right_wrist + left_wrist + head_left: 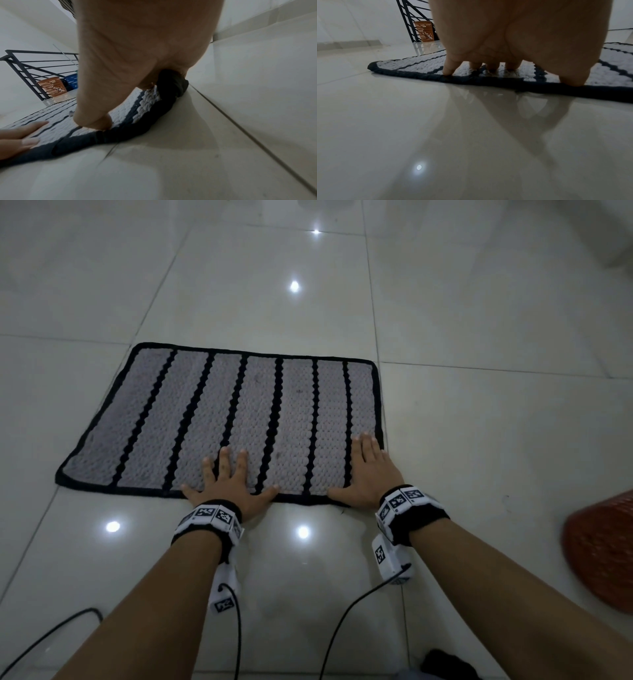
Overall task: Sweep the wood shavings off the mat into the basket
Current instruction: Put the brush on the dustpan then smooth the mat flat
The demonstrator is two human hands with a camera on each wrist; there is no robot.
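Observation:
A grey mat (219, 419) with black stripes and a black border lies flat on the tiled floor. My left hand (227, 484) lies flat on its near edge, fingers spread and fingertips (448, 70) pressing the weave. My right hand (370, 467) lies flat on the near right corner, its thumb (92, 119) on the border. Neither hand holds anything. Only a few tiny dark specks (299, 391) show on the mat; I cannot tell whether they are shavings. A red-orange mesh basket (603, 546) stands on the floor to the right of my right arm.
Black cables (236, 628) trail from both wrist units across the glossy tiles. A dark object (448, 662) lies at the bottom edge. Far beyond the mat, an orange basket (52, 86) and a blue basket (72, 81) stand by a black railing (25, 70).

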